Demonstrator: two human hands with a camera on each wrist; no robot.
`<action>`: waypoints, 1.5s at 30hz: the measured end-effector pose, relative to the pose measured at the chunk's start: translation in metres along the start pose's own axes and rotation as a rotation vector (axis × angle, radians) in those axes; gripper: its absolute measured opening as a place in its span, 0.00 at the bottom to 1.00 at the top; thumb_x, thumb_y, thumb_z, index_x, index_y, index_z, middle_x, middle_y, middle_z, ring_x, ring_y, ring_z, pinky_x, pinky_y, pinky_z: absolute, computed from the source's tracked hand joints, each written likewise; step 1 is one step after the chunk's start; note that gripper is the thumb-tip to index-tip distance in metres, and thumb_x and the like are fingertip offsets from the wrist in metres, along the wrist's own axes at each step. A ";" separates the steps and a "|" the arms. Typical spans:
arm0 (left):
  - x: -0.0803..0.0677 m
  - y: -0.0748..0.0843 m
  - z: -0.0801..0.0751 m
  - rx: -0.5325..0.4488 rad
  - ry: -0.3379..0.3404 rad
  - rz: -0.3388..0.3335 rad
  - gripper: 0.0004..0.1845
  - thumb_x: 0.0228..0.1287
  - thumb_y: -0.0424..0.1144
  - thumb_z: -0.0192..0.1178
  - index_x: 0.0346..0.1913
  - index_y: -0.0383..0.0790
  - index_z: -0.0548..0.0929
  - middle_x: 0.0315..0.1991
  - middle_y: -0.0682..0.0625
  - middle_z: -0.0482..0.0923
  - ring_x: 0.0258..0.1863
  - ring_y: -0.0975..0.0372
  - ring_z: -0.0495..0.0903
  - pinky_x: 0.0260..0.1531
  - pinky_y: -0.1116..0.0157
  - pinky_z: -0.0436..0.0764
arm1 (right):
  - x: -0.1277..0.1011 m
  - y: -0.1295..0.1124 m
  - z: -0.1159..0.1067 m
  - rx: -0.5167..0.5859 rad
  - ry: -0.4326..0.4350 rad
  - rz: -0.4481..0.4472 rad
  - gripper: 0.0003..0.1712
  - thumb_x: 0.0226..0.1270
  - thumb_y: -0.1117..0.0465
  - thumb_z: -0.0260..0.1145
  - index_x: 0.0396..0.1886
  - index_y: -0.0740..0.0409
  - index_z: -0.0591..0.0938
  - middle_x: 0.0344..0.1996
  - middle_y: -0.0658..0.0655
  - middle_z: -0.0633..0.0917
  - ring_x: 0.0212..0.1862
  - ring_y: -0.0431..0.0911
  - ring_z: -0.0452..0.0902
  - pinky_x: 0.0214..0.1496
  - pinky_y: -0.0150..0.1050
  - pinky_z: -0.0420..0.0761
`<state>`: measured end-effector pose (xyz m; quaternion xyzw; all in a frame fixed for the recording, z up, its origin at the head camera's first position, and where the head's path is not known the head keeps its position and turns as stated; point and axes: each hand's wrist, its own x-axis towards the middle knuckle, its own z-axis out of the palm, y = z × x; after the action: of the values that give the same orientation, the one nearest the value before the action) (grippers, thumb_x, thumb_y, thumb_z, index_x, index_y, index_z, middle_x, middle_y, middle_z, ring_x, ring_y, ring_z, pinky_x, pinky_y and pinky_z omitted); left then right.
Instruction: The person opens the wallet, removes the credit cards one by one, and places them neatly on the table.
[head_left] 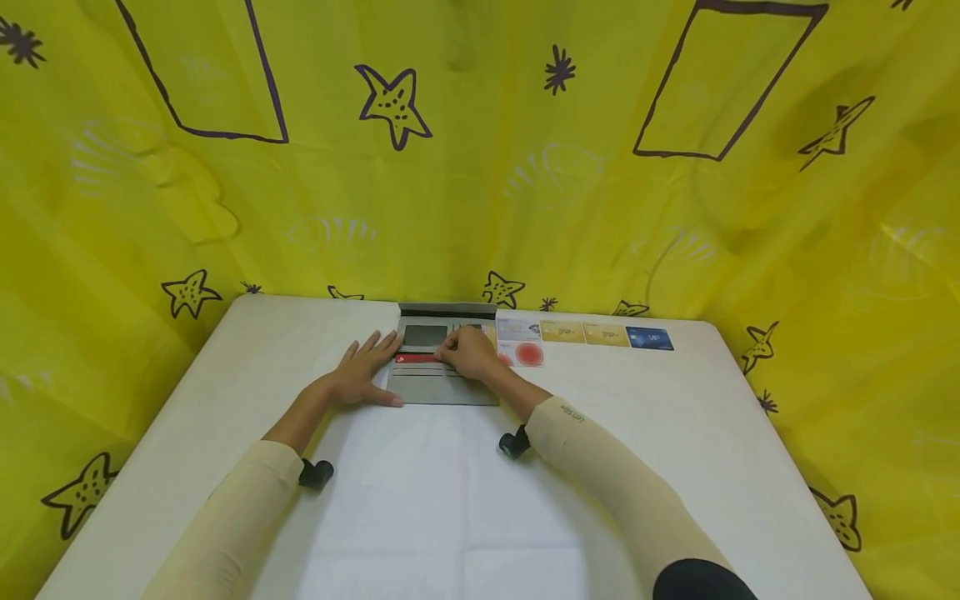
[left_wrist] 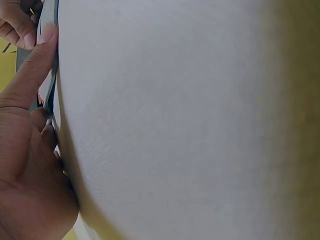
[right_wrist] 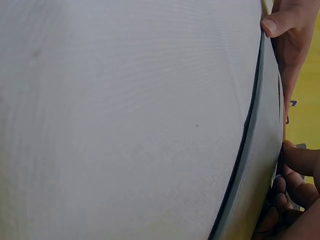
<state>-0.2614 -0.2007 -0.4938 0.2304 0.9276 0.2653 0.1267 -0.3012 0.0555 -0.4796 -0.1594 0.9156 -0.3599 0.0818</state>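
Observation:
A grey wallet (head_left: 450,387) lies open and flat at the far middle of the white table (head_left: 420,500). A red card (head_left: 415,358) sits partly in one of its slots. My left hand (head_left: 363,367) rests flat on the wallet's left edge with straight fingers, the thumb along its near edge. My right hand (head_left: 468,352) lies over the wallet's right half with curled fingers pinching the red card's right end. In the left wrist view the left hand (left_wrist: 25,165) presses the wallet's edge (left_wrist: 50,90). In the right wrist view the right hand (right_wrist: 295,185) curls on the wallet (right_wrist: 260,150).
To the right of the wallet a row of cards lies along the table's far edge: a white card with a red dot (head_left: 520,342), two gold cards (head_left: 562,332), and a blue card (head_left: 649,337). Yellow patterned cloth (head_left: 480,167) walls the table on three sides.

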 end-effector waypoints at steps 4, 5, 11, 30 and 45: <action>0.001 0.000 0.000 0.002 0.004 0.011 0.63 0.58 0.57 0.78 0.84 0.34 0.50 0.85 0.36 0.42 0.83 0.38 0.34 0.76 0.36 0.30 | 0.001 -0.001 0.001 0.001 0.017 0.015 0.11 0.75 0.57 0.72 0.33 0.58 0.91 0.31 0.50 0.86 0.34 0.44 0.75 0.34 0.34 0.73; 0.001 0.001 -0.001 0.005 0.003 0.010 0.63 0.58 0.57 0.78 0.85 0.34 0.50 0.85 0.36 0.42 0.83 0.38 0.34 0.76 0.36 0.31 | 0.001 -0.001 0.001 0.005 0.021 0.017 0.11 0.75 0.57 0.71 0.33 0.58 0.91 0.30 0.50 0.85 0.34 0.44 0.75 0.34 0.34 0.72; 0.000 0.001 -0.001 0.003 0.009 0.014 0.63 0.58 0.57 0.78 0.84 0.34 0.50 0.85 0.35 0.42 0.83 0.38 0.34 0.76 0.36 0.30 | -0.001 -0.003 0.002 0.021 0.048 0.019 0.13 0.76 0.58 0.71 0.29 0.57 0.89 0.28 0.51 0.84 0.32 0.44 0.74 0.32 0.34 0.71; 0.002 -0.005 0.004 -0.008 0.012 0.007 0.63 0.56 0.56 0.78 0.84 0.34 0.52 0.85 0.36 0.42 0.83 0.40 0.33 0.77 0.38 0.29 | 0.005 -0.003 0.013 0.086 0.151 0.059 0.11 0.79 0.57 0.67 0.37 0.57 0.89 0.30 0.50 0.85 0.32 0.43 0.75 0.32 0.35 0.72; 0.004 -0.009 0.005 -0.003 0.003 0.015 0.65 0.56 0.63 0.75 0.84 0.35 0.49 0.85 0.37 0.40 0.83 0.40 0.31 0.76 0.38 0.27 | 0.009 -0.004 0.009 0.182 0.185 0.083 0.12 0.76 0.57 0.71 0.49 0.60 0.84 0.30 0.53 0.86 0.31 0.45 0.81 0.31 0.34 0.77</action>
<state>-0.2658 -0.2034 -0.5028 0.2368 0.9256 0.2679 0.1239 -0.3057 0.0436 -0.4837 -0.0795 0.8887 -0.4509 0.0261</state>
